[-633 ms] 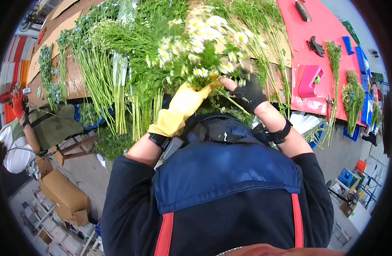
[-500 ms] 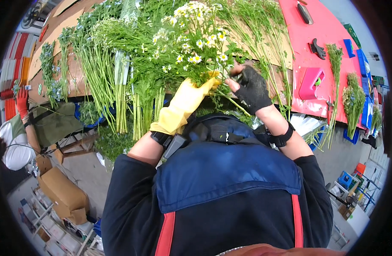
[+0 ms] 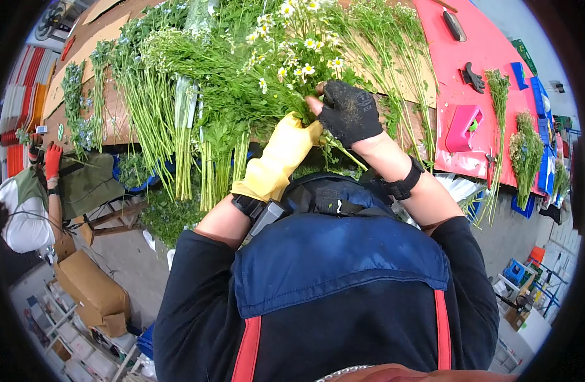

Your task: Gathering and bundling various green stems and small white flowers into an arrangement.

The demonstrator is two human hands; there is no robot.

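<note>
My left hand (image 3: 292,137), in a long yellow rubber glove, is closed around the stems of a bunch of white daisy-like flowers with yellow centres (image 3: 307,69). The blooms point away from me, and a few stem ends stick out below to the right. Against the near right side of the bunch, just above the yellow glove, is my right hand (image 3: 351,113) in a dirty black glove with bare thumb tip. Its fingers curl into the foliage, hiding what they pinch. Cut green stems with leaves (image 3: 178,121) lie just left of the bunch.
More small-flowered stems (image 3: 394,70) lie on cardboard to the right. The red table part (image 3: 448,70) holds a pink holder (image 3: 463,128), a black glove (image 3: 472,77) and a knife-like tool (image 3: 455,24). A co-worker with red gloves (image 3: 53,160) is at far left. A cardboard box (image 3: 92,293) stands behind.
My right hand has moved up and left over the bunch, its back turned more toward me. The flower heads have shifted away, toward the top. The co-worker's red-gloved hand has moved right.
</note>
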